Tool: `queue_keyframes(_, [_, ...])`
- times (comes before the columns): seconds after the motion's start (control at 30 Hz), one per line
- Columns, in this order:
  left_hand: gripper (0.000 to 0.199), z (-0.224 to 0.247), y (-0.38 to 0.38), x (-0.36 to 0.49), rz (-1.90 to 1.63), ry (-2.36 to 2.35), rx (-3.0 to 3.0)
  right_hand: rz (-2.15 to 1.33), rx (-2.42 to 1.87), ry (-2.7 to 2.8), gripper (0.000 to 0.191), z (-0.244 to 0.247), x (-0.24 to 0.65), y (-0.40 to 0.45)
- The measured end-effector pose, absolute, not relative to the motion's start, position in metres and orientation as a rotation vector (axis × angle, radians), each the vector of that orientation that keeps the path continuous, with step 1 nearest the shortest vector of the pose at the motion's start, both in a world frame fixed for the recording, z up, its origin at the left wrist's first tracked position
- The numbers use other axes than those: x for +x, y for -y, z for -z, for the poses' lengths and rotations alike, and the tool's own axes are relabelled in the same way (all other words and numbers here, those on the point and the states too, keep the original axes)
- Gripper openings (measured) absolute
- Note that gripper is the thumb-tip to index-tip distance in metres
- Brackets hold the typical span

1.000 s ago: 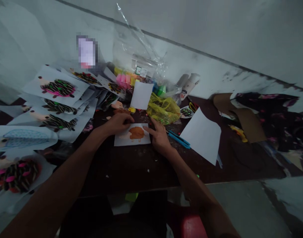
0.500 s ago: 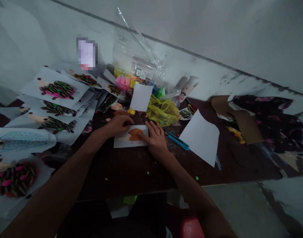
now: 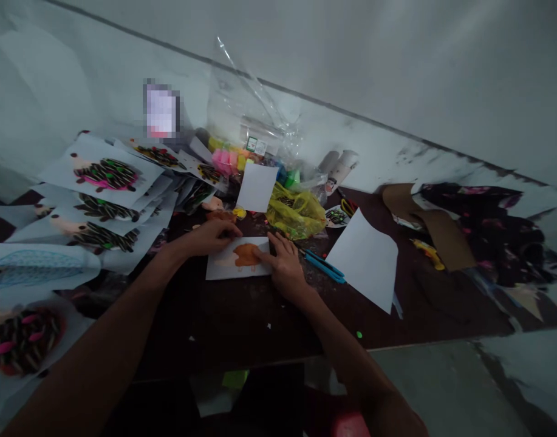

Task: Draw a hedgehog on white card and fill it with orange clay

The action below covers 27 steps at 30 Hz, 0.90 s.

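A small white card [image 3: 223, 268] lies on the dark table [image 3: 242, 321] in front of me, with an orange clay shape [image 3: 246, 255] pressed onto its printed animal outline. My right hand [image 3: 282, 267] sits at the card's right side, fingertips on the clay's edge. My left hand [image 3: 212, 237] rests along the card's upper left edge, its fingers curled slightly and holding nothing. A lump of brownish-orange clay [image 3: 220, 215] lies just beyond my left hand.
Printed hedgehog sheets [image 3: 100, 173] are piled at the left. Beyond the card are a blank white sheet [image 3: 256, 188], a yellow plastic bag [image 3: 295, 212] and a clear bag of coloured clay packs [image 3: 228, 161]. Blue-handled scissors [image 3: 322, 266] and another white sheet [image 3: 364, 261] lie to the right.
My right hand has slid left from beside the clay shape onto its edge. My left hand has barely moved, and the whole view has tilted slightly.
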<state>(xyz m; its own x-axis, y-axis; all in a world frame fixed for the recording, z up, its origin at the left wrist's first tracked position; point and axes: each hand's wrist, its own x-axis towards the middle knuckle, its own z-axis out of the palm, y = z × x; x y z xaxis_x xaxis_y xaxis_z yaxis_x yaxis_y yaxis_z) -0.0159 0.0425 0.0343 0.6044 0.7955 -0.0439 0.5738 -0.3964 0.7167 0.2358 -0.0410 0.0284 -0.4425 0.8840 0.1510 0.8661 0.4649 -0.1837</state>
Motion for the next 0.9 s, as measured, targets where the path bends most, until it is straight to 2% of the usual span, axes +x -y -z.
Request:
queue_keyframes(0.2, [0.053, -0.046, -0.038, -0.021, -0.289, -1.085, 2.119, -0.112, -1.545, 2.334, 0.061, -0.026, 0.244, 0.033])
queue_keyframes(0.43, [0.073, -0.053, -0.032, -0.025, -0.169, -1.043, 2.087, -0.027, -1.515, 2.531, 0.055, -0.029, 0.240, 0.036])
queue_keyframes(0.8, [0.072, -0.052, -0.028, -0.022, -0.172, -1.038, 2.110, 0.032, -1.587, 2.566, 0.050, -0.033, 0.235, 0.037])
queue_keyframes(0.9, [0.080, -0.054, -0.025, -0.019, -0.163, -1.052, 2.117, -0.006, -1.578, 2.543, 0.049, -0.030, 0.236, 0.036])
